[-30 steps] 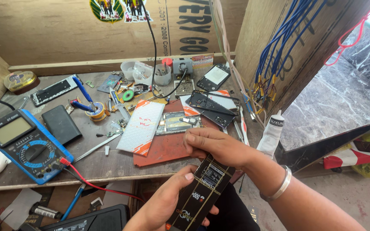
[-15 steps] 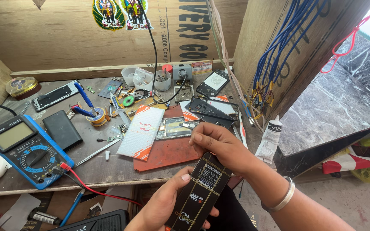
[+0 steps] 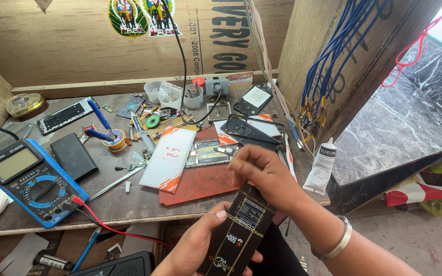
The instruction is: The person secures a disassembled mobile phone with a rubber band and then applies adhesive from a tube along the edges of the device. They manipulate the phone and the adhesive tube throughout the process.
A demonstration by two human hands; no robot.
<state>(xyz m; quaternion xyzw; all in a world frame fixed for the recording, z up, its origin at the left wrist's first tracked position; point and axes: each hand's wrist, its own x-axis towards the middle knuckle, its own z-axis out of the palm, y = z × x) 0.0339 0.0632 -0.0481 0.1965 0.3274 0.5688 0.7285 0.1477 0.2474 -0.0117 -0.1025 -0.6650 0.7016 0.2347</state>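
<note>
Both hands work a flat black box (image 3: 239, 232), glossy card with small printing, held near the bench's front edge. The left hand (image 3: 198, 245) cradles it from below, fingers wrapped around; the right hand (image 3: 262, 174) pinches its far end, one metal bangle (image 3: 339, 240) on that wrist. Beyond lie one red mat (image 3: 200, 179), one blue multimeter (image 3: 29, 179), three small plastic cups (image 3: 172, 93), and one white glue tube (image 3: 321, 166) to the right.

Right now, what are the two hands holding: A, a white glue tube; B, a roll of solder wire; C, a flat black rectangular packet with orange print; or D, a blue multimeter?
C: the left hand cradles the flat black rectangular packet from below while the right hand grips its top end.
</note>
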